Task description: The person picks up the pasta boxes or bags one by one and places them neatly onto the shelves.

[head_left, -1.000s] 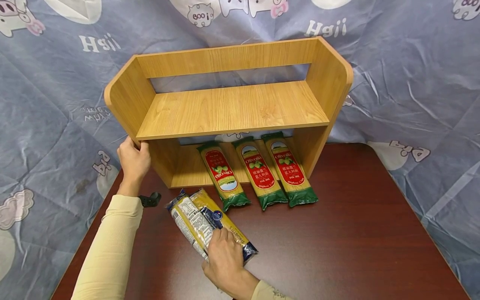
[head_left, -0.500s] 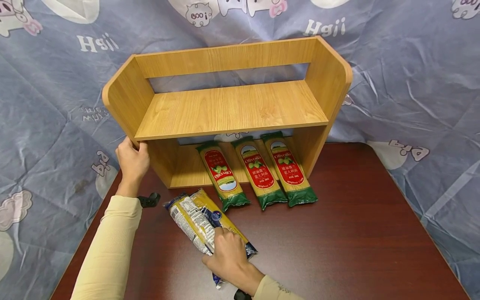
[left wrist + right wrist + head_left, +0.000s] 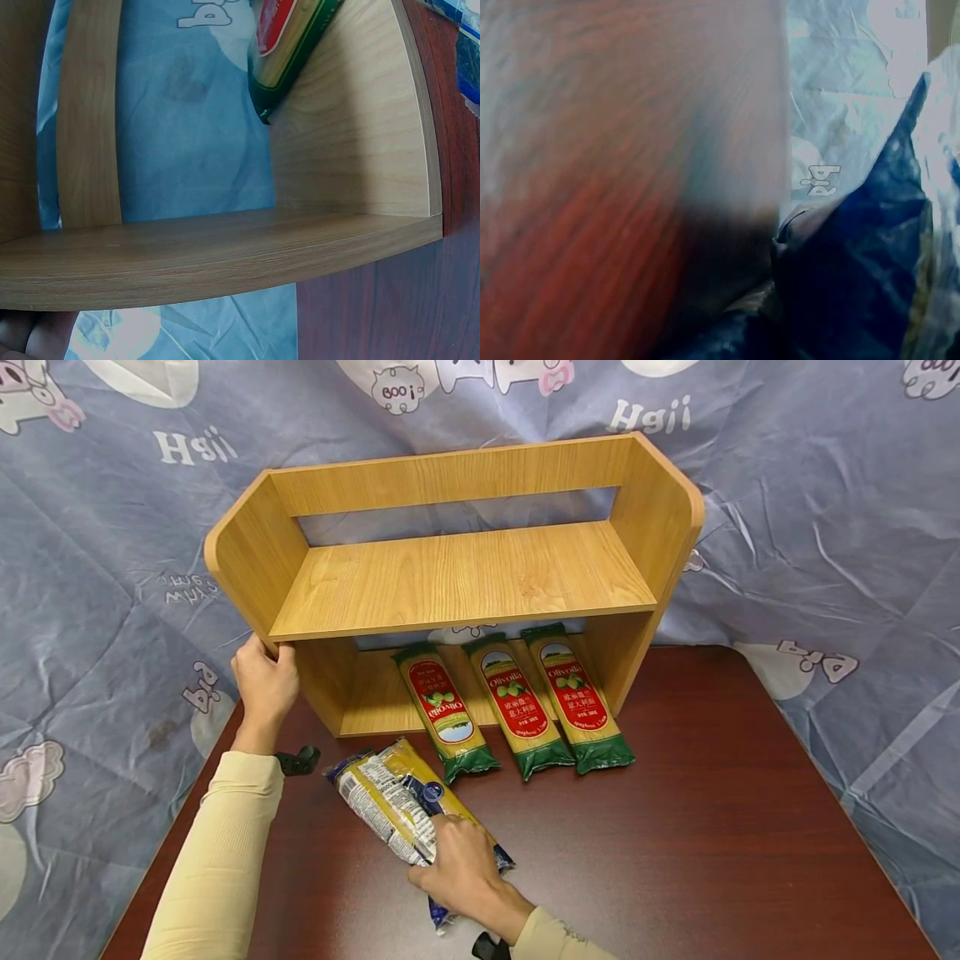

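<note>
Steadying, it seems, the two-tier light-brown wooden shelf [image 3: 465, 581], we grip its left side with our left hand [image 3: 264, 685] while our right hand [image 3: 463, 870] grasps, presumably for lifting, the white-labelled yellow-and-blue plastic packet [image 3: 384, 806] at the shelf's near left.

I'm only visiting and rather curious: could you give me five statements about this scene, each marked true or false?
1. The left hand grips the side of the wooden shelf. True.
2. The Olivoilà spaghetti packs lie on the upper board. False: they lie in the lower compartment, their near ends jutting out.
3. The right hand holds a white-labelled pasta pack. True.
4. The sleeves are black. False: they are pale yellow.
5. Three Olivoilà packs are visible. True.
</note>
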The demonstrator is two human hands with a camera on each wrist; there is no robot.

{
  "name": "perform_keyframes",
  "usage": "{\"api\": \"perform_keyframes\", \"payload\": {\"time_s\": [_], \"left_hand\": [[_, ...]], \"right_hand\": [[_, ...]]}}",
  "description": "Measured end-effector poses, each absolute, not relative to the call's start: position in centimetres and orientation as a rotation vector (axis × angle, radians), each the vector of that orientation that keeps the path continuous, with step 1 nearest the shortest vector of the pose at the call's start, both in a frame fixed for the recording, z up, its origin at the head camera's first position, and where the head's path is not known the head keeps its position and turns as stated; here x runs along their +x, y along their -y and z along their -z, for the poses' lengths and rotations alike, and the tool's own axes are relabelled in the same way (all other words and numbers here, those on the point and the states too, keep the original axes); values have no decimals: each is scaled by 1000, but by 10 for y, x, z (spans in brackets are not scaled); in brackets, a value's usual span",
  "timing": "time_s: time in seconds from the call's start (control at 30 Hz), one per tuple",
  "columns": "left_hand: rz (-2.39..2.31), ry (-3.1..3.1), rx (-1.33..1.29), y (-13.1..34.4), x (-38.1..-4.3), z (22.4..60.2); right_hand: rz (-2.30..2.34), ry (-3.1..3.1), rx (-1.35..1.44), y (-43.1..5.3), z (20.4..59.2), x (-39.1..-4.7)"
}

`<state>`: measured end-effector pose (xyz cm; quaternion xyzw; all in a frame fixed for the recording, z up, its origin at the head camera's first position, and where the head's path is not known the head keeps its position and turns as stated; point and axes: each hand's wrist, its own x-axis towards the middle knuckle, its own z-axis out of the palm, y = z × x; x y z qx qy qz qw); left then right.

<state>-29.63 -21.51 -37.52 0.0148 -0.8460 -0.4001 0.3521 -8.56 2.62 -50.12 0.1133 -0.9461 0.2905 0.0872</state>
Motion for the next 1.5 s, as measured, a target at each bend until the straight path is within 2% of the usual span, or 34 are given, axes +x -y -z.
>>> {"api": "perform_keyframes", "payload": {"time_s": [0.6,1.5], "left_hand": [[1041,2199,42,217,-296,378],[1030,2202,43,217,-296,376]], "right_hand": [[-1306,2817,390,-41,491,-86],[-1498,2779,315,-66,443,-70]]}}
